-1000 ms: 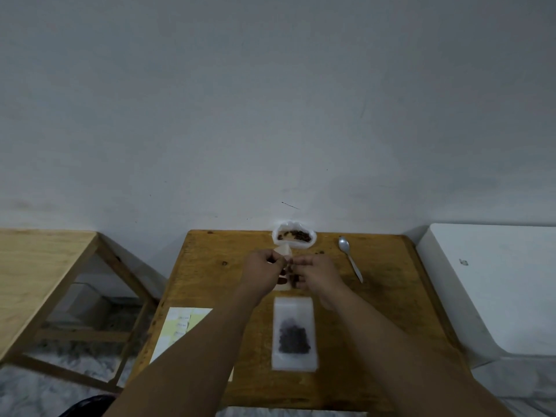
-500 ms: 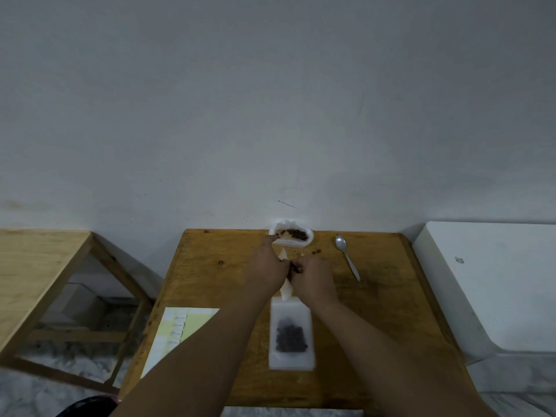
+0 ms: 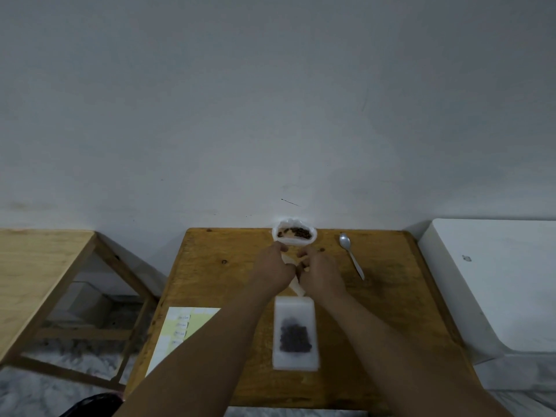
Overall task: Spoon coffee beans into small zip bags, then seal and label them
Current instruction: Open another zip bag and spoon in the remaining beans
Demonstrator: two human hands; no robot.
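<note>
Two hands: both meet over the far half of the wooden table (image 3: 228, 272), backs up, forearms converging from the near corners, with the small zip bag (image 3: 296, 288) between them.
Left hand (image 3: 272, 270): forearm enters from the lower left, wrist straight. Fingers are curled inward and pinch the bag's left side.
Right hand (image 3: 323, 275): forearm enters from the lower right. Fingers are curled and pinch the same bag from the right.
Small zip bag: pale and tilted. Its upper part is hidden between the hands, and its lower corner pokes out beneath them, just beyond the filled bag. I see a dark patch between the hands but cannot tell what it is, and I cannot tell whether the zip is closed.
Filled zip bag (image 3: 294, 308): flat on the table between the two forearms, with coffee beans (image 3: 294, 338) gathered in its near half.
Open white bag (image 3: 293, 242): at the far table edge against the wall (image 3: 270, 115), with more beans showing inside. It sits just beyond the fingertips.
Spoon (image 3: 350, 254): lying on the table to the right of the hands, bowl far, handle toward me, apart from the right hand.
Label sheet (image 3: 180, 329): at the near left edge, partly behind the left forearm. Its print is too small for me to read.
Surroundings: second wooden table (image 3: 30, 281) at left, white box (image 3: 496, 281) at right.
</note>
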